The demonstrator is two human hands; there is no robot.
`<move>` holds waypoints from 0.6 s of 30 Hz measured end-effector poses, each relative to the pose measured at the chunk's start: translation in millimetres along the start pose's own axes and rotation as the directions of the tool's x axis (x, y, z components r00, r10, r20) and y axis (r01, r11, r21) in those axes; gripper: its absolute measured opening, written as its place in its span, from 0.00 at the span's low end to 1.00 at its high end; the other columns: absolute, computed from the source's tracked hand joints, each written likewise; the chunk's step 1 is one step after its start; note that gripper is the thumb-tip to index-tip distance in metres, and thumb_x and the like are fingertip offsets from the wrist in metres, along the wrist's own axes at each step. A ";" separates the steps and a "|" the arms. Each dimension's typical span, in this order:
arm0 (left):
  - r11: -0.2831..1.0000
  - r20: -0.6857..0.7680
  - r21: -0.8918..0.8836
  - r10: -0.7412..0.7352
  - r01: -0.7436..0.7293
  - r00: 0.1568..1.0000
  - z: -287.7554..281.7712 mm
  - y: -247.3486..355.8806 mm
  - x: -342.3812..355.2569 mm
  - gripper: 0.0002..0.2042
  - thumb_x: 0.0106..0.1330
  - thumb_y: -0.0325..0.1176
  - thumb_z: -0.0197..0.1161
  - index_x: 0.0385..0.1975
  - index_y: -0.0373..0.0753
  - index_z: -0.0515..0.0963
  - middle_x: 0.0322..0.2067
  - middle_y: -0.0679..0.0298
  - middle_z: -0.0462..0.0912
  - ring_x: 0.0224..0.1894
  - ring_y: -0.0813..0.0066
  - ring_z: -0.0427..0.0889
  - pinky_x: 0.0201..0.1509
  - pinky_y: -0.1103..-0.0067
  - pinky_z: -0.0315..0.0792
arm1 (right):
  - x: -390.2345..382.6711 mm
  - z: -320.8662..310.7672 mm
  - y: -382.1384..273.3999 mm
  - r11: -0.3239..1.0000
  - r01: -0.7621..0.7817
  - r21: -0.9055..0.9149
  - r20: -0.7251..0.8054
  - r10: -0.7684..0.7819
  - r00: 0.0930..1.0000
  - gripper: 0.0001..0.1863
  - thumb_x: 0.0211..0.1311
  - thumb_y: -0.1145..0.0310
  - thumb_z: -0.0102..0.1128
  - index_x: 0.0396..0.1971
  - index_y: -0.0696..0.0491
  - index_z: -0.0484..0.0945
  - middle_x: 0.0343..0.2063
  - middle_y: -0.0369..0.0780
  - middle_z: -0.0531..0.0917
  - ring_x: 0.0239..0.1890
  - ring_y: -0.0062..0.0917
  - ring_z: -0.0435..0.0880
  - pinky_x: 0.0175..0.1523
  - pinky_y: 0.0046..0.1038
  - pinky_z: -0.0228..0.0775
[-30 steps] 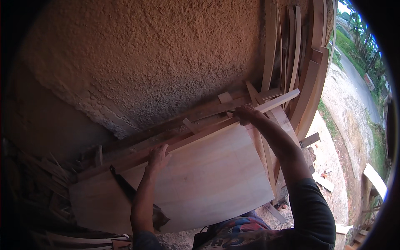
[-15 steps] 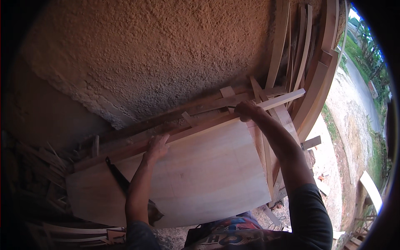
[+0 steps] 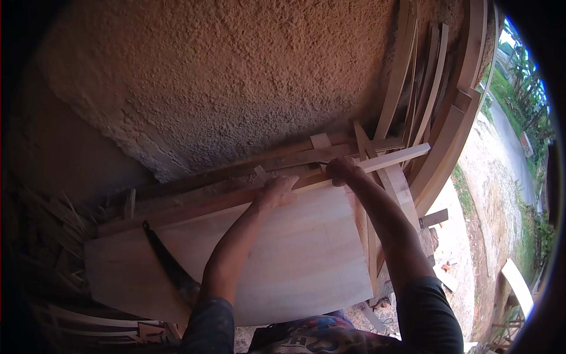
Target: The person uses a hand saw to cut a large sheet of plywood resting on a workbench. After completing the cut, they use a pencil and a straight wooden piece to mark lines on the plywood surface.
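A long, pale wooden strip (image 3: pixel 392 158) lies along the far edge of a broad plywood sheet (image 3: pixel 283 248). My left hand (image 3: pixel 278 190) is closed over the strip near its middle. Farther right, my right hand (image 3: pixel 344 171) is closed at the same strip, with a thin dark tool (image 3: pixel 321 163) poking out on its left side; its kind is too small to tell. On the left part of the sheet rests a handsaw (image 3: pixel 165 251) with a dark blade. My left arm hides part of the saw's handle end.
A rough plastered wall (image 3: pixel 224 76) rises behind the bench. Several long boards (image 3: pixel 398 76) lean upright at the right. Scrap wood (image 3: pixel 56 221) is heaped at the far left. A wood offcut (image 3: pixel 434 218) juts out at the right, beside sunlit ground.
My left hand has slid right along the strip, closer to the right hand, and closed on it. The right hand stays at about the same spot on the strip. The view has shifted slightly.
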State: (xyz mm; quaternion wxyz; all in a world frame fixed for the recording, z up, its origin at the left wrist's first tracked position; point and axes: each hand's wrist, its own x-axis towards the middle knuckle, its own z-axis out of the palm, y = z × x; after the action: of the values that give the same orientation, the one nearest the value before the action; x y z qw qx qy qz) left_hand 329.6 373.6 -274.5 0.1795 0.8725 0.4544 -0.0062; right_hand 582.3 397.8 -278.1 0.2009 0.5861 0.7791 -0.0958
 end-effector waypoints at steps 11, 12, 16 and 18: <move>0.999 0.081 -0.004 -0.041 0.041 0.996 21.8 32.7 72.6 0.16 0.54 0.26 0.61 0.43 0.34 0.86 0.48 0.46 0.86 0.54 0.51 0.84 0.57 0.62 0.78 | -10.7 -8.8 -6.6 0.998 0.062 -0.023 -0.041 -0.063 0.997 0.15 0.44 0.76 0.67 0.36 0.51 0.89 0.43 0.45 0.89 0.52 0.38 0.87 0.51 0.40 0.81; 0.999 0.073 -0.015 -0.045 0.046 0.996 21.6 33.6 72.0 0.16 0.54 0.27 0.62 0.43 0.34 0.86 0.48 0.46 0.86 0.54 0.51 0.84 0.58 0.62 0.78 | -9.6 -6.4 -5.7 0.998 0.055 -0.009 -0.043 -0.055 0.998 0.15 0.44 0.76 0.67 0.37 0.51 0.89 0.43 0.45 0.89 0.52 0.38 0.87 0.51 0.39 0.81; 0.994 0.091 -0.045 -0.093 0.097 0.991 12.4 46.0 67.7 0.17 0.55 0.27 0.62 0.45 0.35 0.85 0.48 0.47 0.86 0.54 0.52 0.84 0.58 0.62 0.78 | -3.0 2.5 0.3 0.999 0.020 0.039 -0.015 -0.020 1.000 0.16 0.46 0.76 0.66 0.38 0.51 0.89 0.42 0.45 0.89 0.53 0.37 0.87 0.51 0.39 0.81; 0.992 0.109 -0.024 -0.119 0.122 0.987 14.5 45.0 67.1 0.18 0.55 0.27 0.62 0.47 0.37 0.85 0.49 0.48 0.86 0.54 0.52 0.84 0.59 0.62 0.78 | -4.1 -0.4 -0.8 0.999 0.015 0.049 -0.018 -0.014 1.000 0.15 0.46 0.76 0.66 0.38 0.51 0.89 0.42 0.45 0.89 0.53 0.37 0.86 0.51 0.39 0.81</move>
State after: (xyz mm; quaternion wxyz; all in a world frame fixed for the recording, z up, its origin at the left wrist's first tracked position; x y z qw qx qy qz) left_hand 406.9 398.6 -285.9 0.2164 0.8390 0.4960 -0.0569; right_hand 582.4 394.1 -276.0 0.1786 0.5860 0.7825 -0.1113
